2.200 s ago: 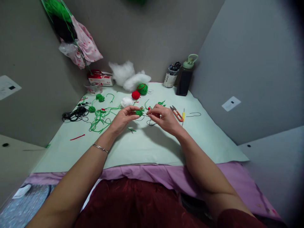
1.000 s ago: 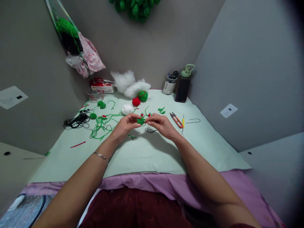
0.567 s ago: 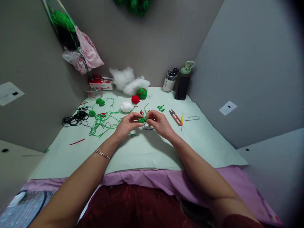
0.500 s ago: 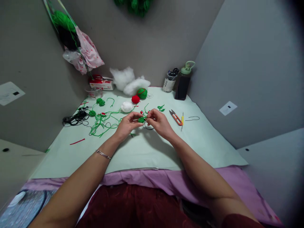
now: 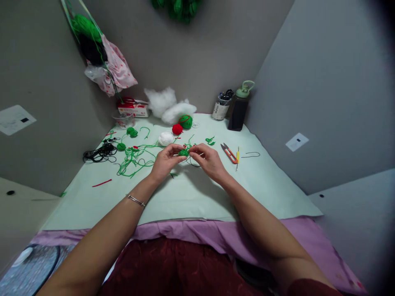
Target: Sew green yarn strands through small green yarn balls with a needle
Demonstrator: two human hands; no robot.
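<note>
Between my hands, above the middle of the pale table cover, is a small green yarn piece. My left hand pinches it from the left between thumb and fingers. My right hand has its thumb and fingers closed at the piece's right edge. Bits of red and white show just behind it, partly hidden by my fingers. A thin dark strand hangs in a curve under the piece. Loose green yarn lies tangled left of my left hand, and a white ball sits behind it.
Orange-handled snips and a yellow hook lie to the right. Black cord lies at the left. At the back stand white stuffing, a pen cup and a dark bottle.
The green piece has turned slightly and shows more of its surface between my fingers. My right hand's fingers have shifted a little on it. The whole view has moved slightly.
</note>
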